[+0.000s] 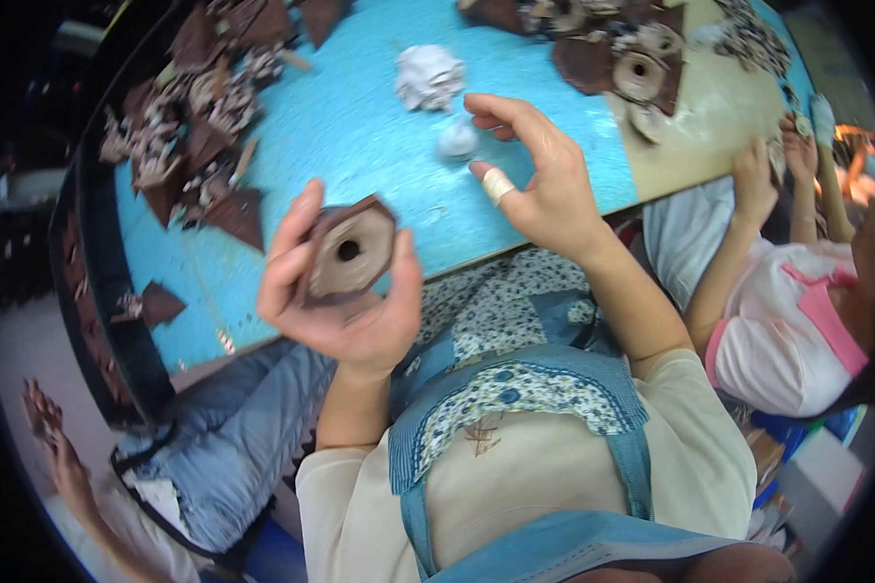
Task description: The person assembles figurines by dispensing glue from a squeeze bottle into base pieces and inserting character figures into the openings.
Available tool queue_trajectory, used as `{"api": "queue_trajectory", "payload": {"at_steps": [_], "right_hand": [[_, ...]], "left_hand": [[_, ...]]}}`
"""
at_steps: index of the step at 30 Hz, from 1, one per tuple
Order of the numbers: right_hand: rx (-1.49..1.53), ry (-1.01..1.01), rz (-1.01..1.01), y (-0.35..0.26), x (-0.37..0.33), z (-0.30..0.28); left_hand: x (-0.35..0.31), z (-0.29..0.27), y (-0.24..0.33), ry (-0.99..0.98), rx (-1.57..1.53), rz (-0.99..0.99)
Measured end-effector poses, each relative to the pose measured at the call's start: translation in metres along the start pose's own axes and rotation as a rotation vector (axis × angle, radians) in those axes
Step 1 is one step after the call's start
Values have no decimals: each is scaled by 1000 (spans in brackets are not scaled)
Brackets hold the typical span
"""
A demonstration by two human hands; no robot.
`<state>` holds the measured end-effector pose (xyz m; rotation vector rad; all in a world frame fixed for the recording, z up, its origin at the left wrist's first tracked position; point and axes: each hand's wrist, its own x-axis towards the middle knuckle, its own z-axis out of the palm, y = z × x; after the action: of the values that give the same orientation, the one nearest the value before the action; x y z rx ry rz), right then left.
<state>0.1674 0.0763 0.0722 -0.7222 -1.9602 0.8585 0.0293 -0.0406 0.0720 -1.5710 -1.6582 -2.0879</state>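
Head view, blue tabletop point(345, 126), co-worker point(787, 335) alongside

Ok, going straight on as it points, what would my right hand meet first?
Your right hand would probably meet the small, rounded, whitish, clay-like lump on the blue tabletop first, though depth is unclear.

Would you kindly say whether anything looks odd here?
One brown piece lies alone near the table's front left corner, apart from the left heap. The right hand has a wrap around its thumb, perhaps covering an injury.
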Motion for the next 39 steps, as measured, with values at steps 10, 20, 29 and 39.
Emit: {"api": "queue_trajectory", "payload": {"at_steps": [10,20,29,39], "right_hand": [[-463,595,103,36,-15,-95],[-894,221,-290,62,55,-110],[193,366,33,14,9,-103],[852,-39,446,-14,-54,-36]], "left_hand": [[-11,10,-2,-42,-92,-77],[-12,24,7,12,-170,-58],[-12,11,7,-105,-486,-351],[-17,2,16,-376,-566,-728]]}}
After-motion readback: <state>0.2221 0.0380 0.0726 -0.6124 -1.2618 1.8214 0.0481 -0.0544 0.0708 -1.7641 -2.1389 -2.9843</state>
